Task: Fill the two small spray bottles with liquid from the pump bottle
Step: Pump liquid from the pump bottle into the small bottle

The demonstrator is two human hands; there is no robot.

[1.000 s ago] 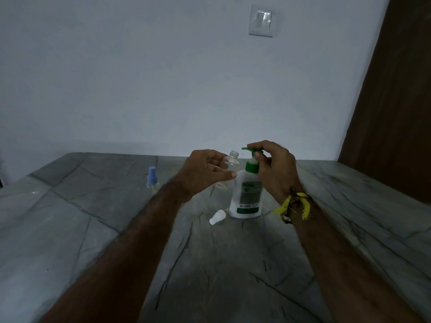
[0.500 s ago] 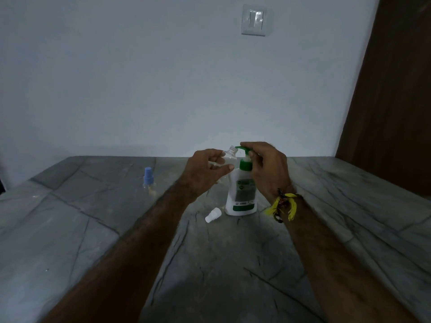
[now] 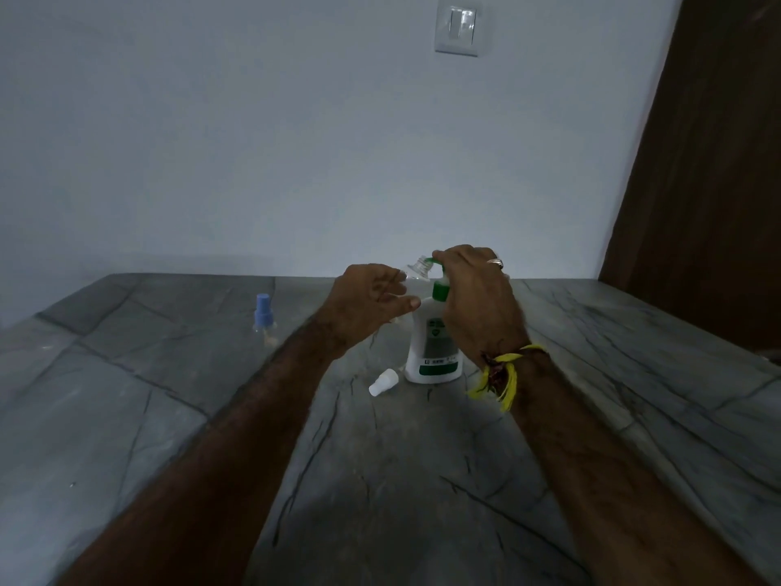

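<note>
A white pump bottle (image 3: 431,353) with a green pump head stands on the grey stone table (image 3: 169,395). My right hand (image 3: 477,298) rests on top of the green pump. My left hand (image 3: 372,304) holds a small clear uncapped spray bottle (image 3: 418,270) tilted, its open neck right at the pump's spout. Its white spray cap (image 3: 383,382) lies on the table just left of the pump bottle's base. A second small spray bottle with a blue cap (image 3: 264,317) stands upright further left.
A pale wall runs along the back of the table, with a light switch (image 3: 460,29) high up. A dark wooden door (image 3: 710,184) is at the right. My right wrist wears a yellow thread band (image 3: 503,374).
My left hand brought the clear bottle's neck closer under the spout, and my right hand settled further over the pump head. The view shifted slightly.
</note>
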